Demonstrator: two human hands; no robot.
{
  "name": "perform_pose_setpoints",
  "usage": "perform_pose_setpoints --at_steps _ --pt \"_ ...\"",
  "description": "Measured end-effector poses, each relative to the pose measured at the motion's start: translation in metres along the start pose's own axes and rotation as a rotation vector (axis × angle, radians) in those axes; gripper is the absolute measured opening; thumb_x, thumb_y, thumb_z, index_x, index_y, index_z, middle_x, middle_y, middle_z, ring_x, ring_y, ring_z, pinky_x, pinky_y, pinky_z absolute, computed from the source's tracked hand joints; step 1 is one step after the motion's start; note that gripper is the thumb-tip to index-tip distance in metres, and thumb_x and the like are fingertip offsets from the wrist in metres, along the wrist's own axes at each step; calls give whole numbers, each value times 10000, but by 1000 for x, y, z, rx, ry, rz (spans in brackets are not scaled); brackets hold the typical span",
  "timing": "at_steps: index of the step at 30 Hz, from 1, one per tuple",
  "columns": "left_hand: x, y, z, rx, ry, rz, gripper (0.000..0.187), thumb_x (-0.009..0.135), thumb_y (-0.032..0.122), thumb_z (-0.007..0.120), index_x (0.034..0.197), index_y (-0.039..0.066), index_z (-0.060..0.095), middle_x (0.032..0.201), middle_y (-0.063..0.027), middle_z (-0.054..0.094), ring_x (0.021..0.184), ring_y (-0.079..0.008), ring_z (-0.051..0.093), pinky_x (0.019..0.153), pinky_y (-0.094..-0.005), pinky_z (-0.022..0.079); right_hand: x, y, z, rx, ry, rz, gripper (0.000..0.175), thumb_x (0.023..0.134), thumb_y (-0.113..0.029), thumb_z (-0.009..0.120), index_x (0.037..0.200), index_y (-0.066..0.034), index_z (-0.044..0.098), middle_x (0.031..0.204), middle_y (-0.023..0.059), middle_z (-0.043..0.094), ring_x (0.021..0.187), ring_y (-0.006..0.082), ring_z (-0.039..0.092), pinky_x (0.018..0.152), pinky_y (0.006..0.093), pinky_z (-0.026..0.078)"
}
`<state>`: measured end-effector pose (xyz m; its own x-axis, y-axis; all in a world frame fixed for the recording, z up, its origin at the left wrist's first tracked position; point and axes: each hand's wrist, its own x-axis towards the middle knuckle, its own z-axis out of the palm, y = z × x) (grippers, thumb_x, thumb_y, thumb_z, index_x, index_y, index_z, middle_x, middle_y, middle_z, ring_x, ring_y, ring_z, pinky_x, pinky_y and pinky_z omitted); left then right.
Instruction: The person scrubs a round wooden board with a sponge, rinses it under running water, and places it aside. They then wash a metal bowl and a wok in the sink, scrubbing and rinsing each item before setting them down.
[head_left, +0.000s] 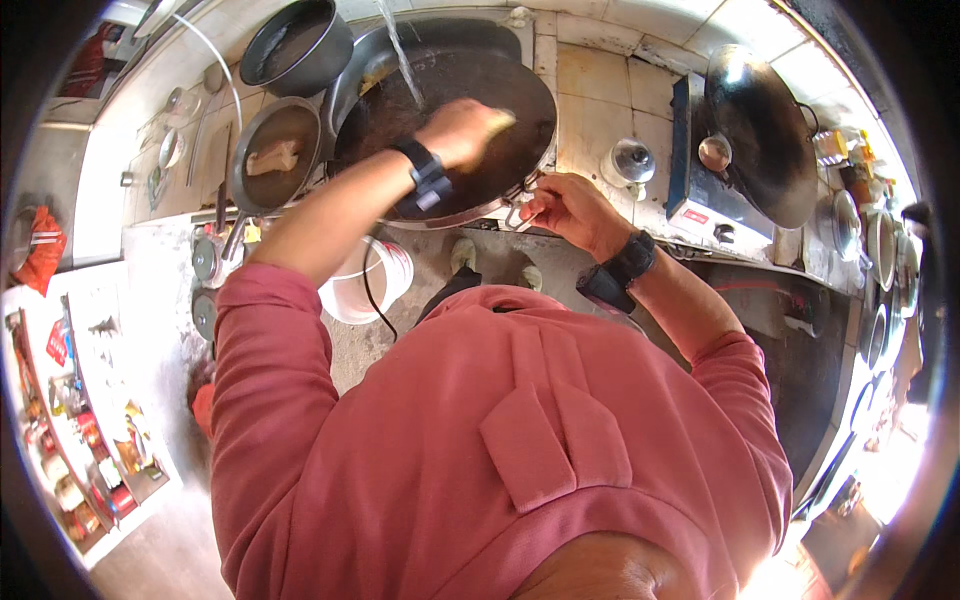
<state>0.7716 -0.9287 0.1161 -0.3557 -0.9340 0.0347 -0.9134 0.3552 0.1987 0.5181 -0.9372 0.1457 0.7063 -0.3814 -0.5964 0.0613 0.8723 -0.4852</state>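
A large dark wok (367, 142) rests tilted over the sink (480, 37), and a stream of water (397, 52) falls into it. Inside the wok my left hand (465, 131) is closed on a yellowish scrubbing pad (501, 124), pressed to the inner surface; motion blurs hand and pad. My right hand (570, 202) grips the wok's metal loop handle (519, 219) at the near right rim. Both wrists wear dark straps with small devices.
Left of the sink stand a deep dark pot (296, 45) and a frying pan (262, 184) with a light cloth-like thing inside. A glass lid (630, 161) lies to the right. Further right, another wok (757, 135) sits on a stove (720, 202). A white bucket (360, 289) stands on the floor.
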Motion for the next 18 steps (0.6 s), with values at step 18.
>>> perform_pose_setpoints --at_steps 18 --pt "-131 39 -35 -159 443 -598 331 893 -2 439 1123 71 667 1048 -154 690 912 -280 675 867 -339 525 9 -39 -12 12 -22 -19 254 893 7 428 642 -25 409 629 110 466 646 256 506 725 433 487"
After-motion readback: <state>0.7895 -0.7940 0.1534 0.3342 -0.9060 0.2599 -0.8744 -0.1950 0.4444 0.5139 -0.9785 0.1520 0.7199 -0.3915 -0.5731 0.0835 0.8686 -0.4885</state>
